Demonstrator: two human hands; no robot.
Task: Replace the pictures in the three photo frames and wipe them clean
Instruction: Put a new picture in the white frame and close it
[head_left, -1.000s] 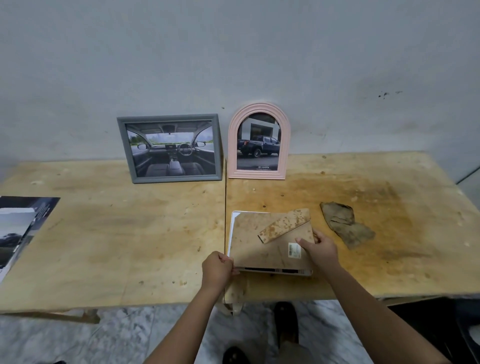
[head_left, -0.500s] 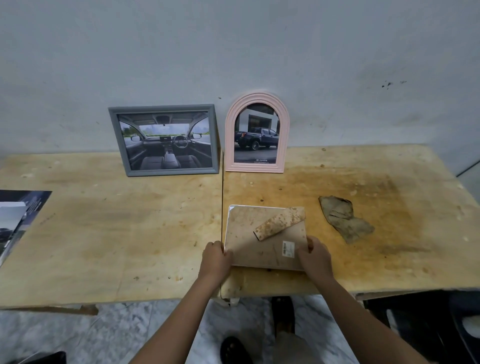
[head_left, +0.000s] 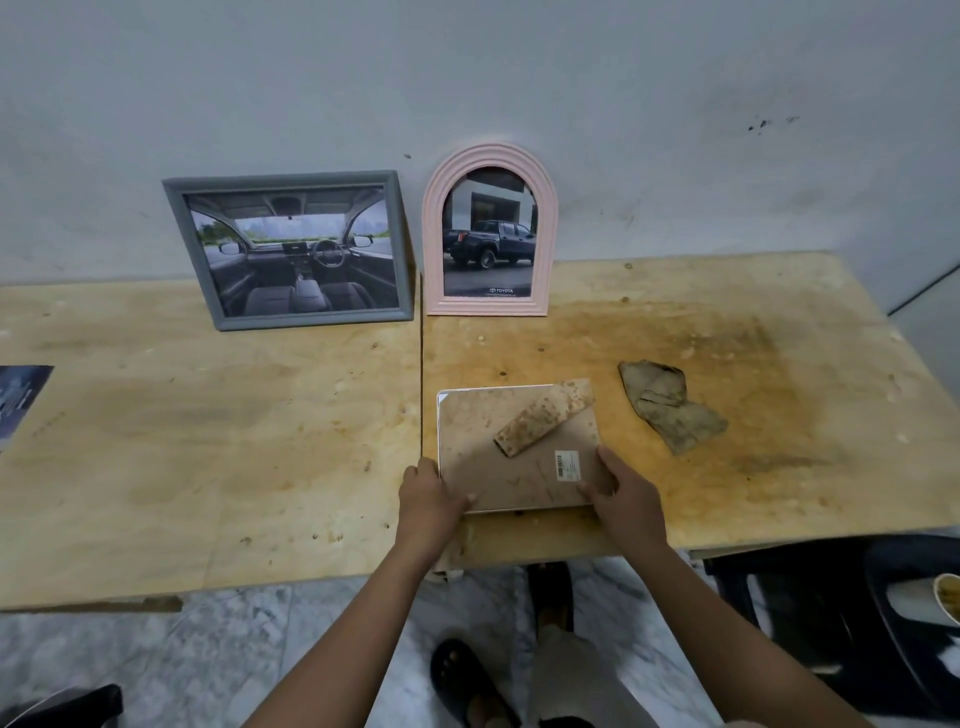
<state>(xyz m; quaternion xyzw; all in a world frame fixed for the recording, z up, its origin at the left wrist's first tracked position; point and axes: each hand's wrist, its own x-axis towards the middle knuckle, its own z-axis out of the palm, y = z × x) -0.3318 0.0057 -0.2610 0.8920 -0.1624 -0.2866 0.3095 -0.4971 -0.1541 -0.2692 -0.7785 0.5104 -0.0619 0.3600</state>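
A white photo frame (head_left: 483, 447) lies face down near the table's front edge, its brown stained backboard and fold-out stand facing up. My left hand (head_left: 428, 496) grips its lower left corner, fingers curled over the edge. My right hand (head_left: 621, 493) holds the lower right corner, thumb on the backboard beside a barcode sticker. A grey frame (head_left: 291, 252) with a car-interior picture and a pink arched frame (head_left: 491, 234) with a pickup-truck picture stand against the wall. A crumpled brown cloth (head_left: 670, 405) lies to the right of the white frame.
The stained plywood table (head_left: 208, 441) has a seam running down its middle. Printed pictures (head_left: 18, 400) lie at the far left edge. A dark chair (head_left: 831, 613) stands at the lower right, below the table. My sandalled foot is on the marble floor.
The white frame has settled flat on the table from a slightly raised position. Both hands have shifted to its lower corners. The camera has tilted a little.
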